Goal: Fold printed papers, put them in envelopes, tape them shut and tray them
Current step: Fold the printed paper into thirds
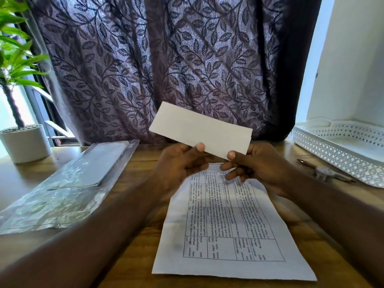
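Printed sheet (228, 235) lies at 6 o'clock; left hand (178, 163) and right hand (259, 165) pinch folded paper (200, 130) at 12; advise squaring edges

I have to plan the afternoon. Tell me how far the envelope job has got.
Early. Done: no sealed envelope shows in the visible part of the tray. In hand: the left hand and right hand pinch a folded white piece, paper or envelope, I cannot tell. Left: the printed sheet lies flat and unfolded; the plastic pack lies at the left.
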`<state>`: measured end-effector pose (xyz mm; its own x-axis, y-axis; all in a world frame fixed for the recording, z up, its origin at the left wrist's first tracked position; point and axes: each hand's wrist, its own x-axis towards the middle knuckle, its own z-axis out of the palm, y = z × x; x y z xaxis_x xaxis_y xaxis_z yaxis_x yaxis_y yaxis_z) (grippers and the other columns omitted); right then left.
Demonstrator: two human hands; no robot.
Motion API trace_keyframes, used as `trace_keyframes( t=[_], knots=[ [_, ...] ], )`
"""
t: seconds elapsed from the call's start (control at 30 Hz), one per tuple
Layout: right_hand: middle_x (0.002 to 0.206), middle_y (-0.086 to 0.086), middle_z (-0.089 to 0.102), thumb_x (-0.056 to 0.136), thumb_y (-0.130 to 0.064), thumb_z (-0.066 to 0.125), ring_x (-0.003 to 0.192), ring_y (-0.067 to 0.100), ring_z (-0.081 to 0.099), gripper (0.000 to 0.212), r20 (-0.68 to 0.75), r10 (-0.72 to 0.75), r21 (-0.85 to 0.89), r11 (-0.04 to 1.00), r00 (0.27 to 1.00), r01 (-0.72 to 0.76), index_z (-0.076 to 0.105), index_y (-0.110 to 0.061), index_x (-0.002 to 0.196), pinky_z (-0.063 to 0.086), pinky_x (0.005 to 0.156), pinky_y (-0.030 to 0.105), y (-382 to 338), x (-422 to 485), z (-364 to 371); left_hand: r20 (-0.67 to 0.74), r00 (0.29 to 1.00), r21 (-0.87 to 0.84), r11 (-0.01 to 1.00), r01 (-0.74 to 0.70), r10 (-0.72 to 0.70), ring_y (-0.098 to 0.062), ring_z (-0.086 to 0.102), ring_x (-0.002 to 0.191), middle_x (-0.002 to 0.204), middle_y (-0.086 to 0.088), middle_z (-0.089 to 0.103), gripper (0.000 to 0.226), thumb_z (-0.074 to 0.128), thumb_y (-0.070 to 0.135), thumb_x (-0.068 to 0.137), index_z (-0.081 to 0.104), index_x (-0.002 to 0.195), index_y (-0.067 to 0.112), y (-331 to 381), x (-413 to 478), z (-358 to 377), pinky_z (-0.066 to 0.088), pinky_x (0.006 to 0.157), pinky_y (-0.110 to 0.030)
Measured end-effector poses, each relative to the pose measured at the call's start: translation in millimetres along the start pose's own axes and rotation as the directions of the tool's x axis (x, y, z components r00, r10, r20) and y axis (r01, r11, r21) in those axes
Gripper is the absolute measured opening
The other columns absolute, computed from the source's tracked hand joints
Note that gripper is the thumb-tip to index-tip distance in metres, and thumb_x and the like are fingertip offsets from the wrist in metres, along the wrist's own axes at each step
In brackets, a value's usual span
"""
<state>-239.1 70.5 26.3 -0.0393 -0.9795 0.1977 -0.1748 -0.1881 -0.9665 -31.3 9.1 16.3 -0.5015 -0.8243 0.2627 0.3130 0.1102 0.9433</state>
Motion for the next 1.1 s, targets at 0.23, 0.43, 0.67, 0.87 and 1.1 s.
trace_keyframes(
  t=[0.23,0.43,0.67,0.87,1.1],
  knots=[
    [0.094,0.014,0.078,0.096,-0.022,0.063,0.078,0.031,0.076,0.023,0.083,-0.053,-0.027,0.998,0.995,0.056,0.072,-0.003,0.107,0.055,0.059,0.032,1,-6,16,0.022,1.000,0.161,0.987,-0.025,0.021,-0.031,0.074,0.095,0.093,-0.018,0.076,0.035,0.055,0.027,0.101,0.070,0.107,-0.004,-17,-11,25,0.059,0.084,-0.033],
    [0.093,0.013,0.079,0.093,-0.017,0.064,0.076,0.025,0.077,0.018,0.082,-0.013,-0.006,1.000,0.997,0.013,0.070,-0.006,0.107,0.058,0.061,0.028,-2,-3,13,-0.142,0.989,-0.015,0.999,-0.033,0.030,-0.037,0.066,0.107,0.111,-0.024,0.069,0.024,0.055,0.022,0.101,0.077,0.097,0.013,-10,-2,17,0.055,0.096,-0.051],
    [0.095,0.014,0.078,0.093,-0.017,0.064,0.076,0.023,0.077,0.018,0.104,0.009,-0.019,1.000,0.995,-0.007,0.070,-0.003,0.103,0.060,0.063,0.028,-5,0,1,-0.301,0.951,-0.089,0.990,-0.106,0.075,-0.033,0.074,0.092,0.099,-0.013,0.077,0.024,0.054,0.018,0.102,0.076,0.095,0.014,6,7,4,0.059,0.083,-0.048],
    [0.095,0.015,0.078,0.080,-0.027,0.070,0.078,0.024,0.077,0.033,0.105,0.014,-0.002,1.000,0.994,-0.014,0.072,-0.001,0.100,0.058,0.063,0.027,-3,0,-10,-0.451,0.880,-0.031,0.983,-0.181,0.148,-0.036,0.069,0.109,0.110,-0.017,0.074,0.014,0.057,0.016,0.101,0.069,0.104,0.008,18,17,-20,0.051,0.099,-0.058],
    [0.097,0.016,0.078,0.082,-0.026,0.070,0.080,0.026,0.077,0.032,0.121,0.062,-0.035,0.998,0.991,-0.058,0.069,-0.005,0.105,0.059,0.061,0.026,0,1,-22,-0.431,0.890,-0.020,0.985,-0.172,0.147,-0.028,0.073,0.102,0.110,-0.016,0.075,0.026,0.051,0.027,0.103,0.067,0.105,0.006,17,15,-19,0.058,0.092,-0.044]
  ],
)
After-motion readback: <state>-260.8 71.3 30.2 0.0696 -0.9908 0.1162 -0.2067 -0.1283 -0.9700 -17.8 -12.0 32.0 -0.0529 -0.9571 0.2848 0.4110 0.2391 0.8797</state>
